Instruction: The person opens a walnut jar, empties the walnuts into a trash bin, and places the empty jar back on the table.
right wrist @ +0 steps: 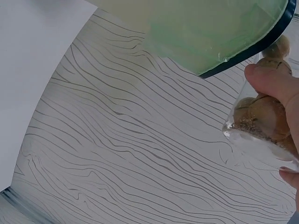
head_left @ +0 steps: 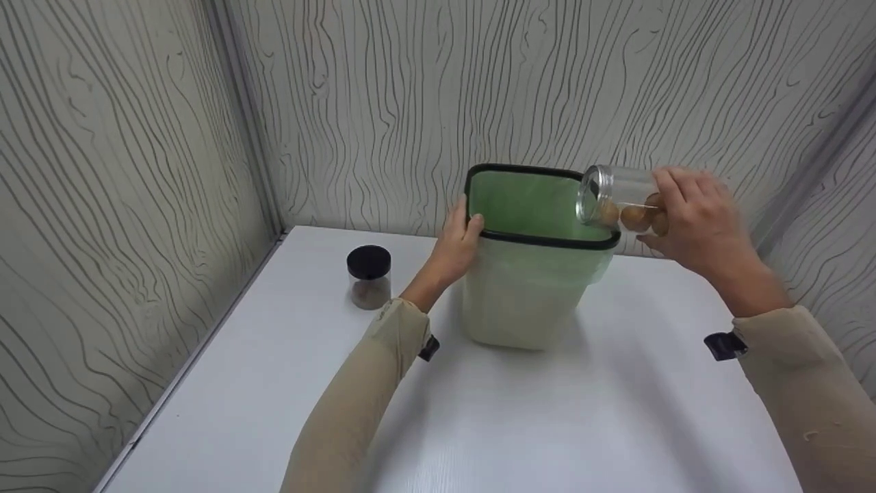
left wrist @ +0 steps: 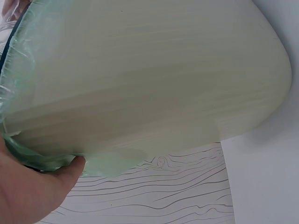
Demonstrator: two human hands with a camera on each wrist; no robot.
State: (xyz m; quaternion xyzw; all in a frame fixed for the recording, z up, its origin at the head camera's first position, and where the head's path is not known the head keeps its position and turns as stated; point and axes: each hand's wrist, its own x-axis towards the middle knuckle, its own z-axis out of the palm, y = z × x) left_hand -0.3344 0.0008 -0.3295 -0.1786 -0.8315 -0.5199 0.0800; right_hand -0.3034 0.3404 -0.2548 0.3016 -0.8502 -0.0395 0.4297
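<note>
A pale trash can (head_left: 523, 301) with a black rim (head_left: 547, 239) and a thin green bag (head_left: 527, 198) lining it stands on the table. My left hand (head_left: 453, 250) grips the rim at its left side, thumb over the edge; in the left wrist view the thumb (left wrist: 70, 175) presses on the green bag. In my right hand (head_left: 708, 222) is a clear jar (head_left: 626, 179), lidless and lying nearly level, its mouth over the right side of the rim. Several round brown balls (head_left: 635, 218) lie inside the jar, some close to its mouth.
Left of the trash can, a second clear jar (head_left: 370, 296) stands upright with a black lid (head_left: 369, 261) on and something brown inside. The white table (head_left: 260, 383) meets wood-grain-patterned walls (head_left: 383, 103) behind and at the sides.
</note>
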